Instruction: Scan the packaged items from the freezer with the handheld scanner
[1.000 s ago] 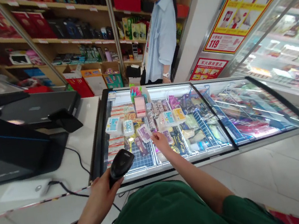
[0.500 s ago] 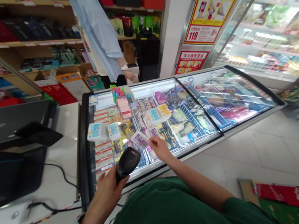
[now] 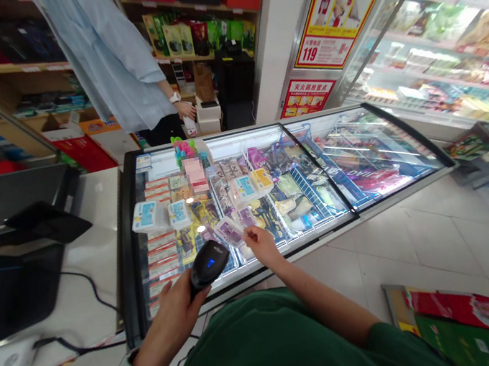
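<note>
My left hand (image 3: 176, 302) is wrapped round the handle of a black barcode scanner (image 3: 210, 264), whose top shows a blue light. Its head points toward a clear, purple-labelled packet (image 3: 229, 231). The fingers of my right hand (image 3: 260, 244) are pinched on that packet's right edge, above the freezer's glass lid. A second purple-labelled packet (image 3: 245, 216) is just behind. On the glass lie white-and-blue boxes (image 3: 145, 215) (image 3: 179, 215) at the left, and a blue-labelled box (image 3: 243, 188) beside a yellow-labelled one (image 3: 262, 181).
A chest freezer (image 3: 329, 232) spans the middle. To the left is a counter (image 3: 88, 236) with a dark monitor (image 3: 1, 200). Beyond the freezer stands a person in a light blue shirt (image 3: 109, 61). A cable hangs from the scanner near my left wrist.
A blue light now shows on the scanner. The person in blue has moved left and now has a hand on a small white item. The camera view has shifted slightly; my hands keep their holds.
</note>
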Tool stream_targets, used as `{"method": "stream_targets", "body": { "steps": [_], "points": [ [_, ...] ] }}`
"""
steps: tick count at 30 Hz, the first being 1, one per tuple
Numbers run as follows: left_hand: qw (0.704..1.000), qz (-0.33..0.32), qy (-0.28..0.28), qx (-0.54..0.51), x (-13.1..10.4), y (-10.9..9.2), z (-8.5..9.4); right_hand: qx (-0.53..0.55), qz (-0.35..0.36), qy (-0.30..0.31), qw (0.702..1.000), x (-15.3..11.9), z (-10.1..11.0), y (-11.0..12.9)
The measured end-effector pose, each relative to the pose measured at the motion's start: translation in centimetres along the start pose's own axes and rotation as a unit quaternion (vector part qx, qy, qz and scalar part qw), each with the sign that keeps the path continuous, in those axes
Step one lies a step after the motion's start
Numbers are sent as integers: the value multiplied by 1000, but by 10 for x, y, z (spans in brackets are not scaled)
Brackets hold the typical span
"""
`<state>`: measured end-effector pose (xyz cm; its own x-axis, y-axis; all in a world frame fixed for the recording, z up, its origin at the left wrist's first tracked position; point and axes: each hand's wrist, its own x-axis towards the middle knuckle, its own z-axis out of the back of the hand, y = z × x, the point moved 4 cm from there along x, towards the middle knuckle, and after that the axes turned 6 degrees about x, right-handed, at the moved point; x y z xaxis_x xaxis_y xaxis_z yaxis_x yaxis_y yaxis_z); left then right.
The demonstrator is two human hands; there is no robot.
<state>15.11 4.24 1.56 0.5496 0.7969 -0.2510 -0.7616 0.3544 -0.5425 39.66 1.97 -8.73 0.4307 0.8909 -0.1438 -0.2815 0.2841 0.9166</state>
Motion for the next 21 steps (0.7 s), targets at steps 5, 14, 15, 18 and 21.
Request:
{"method": "stream_targets", "body": {
  "steps": [5,14,15,18,21],
  "points": [
    [1000,0,-4,-9,0,-1,0,7,0,-3,1000,1,0,-5],
    [999,45,4,-31,-4,0,1,87,-103,-65,989,15,13,-37],
    [998,47,1,-32,-4,0,1,86,-109,-69,988,18,14,-41],
    [998,59,-10,-27,-7,2,2,89,-127,-74,985,25,16,-51],
    [998,66,-17,-18,-9,5,4,90,-137,-79,983,30,15,-57]
  ]
}}
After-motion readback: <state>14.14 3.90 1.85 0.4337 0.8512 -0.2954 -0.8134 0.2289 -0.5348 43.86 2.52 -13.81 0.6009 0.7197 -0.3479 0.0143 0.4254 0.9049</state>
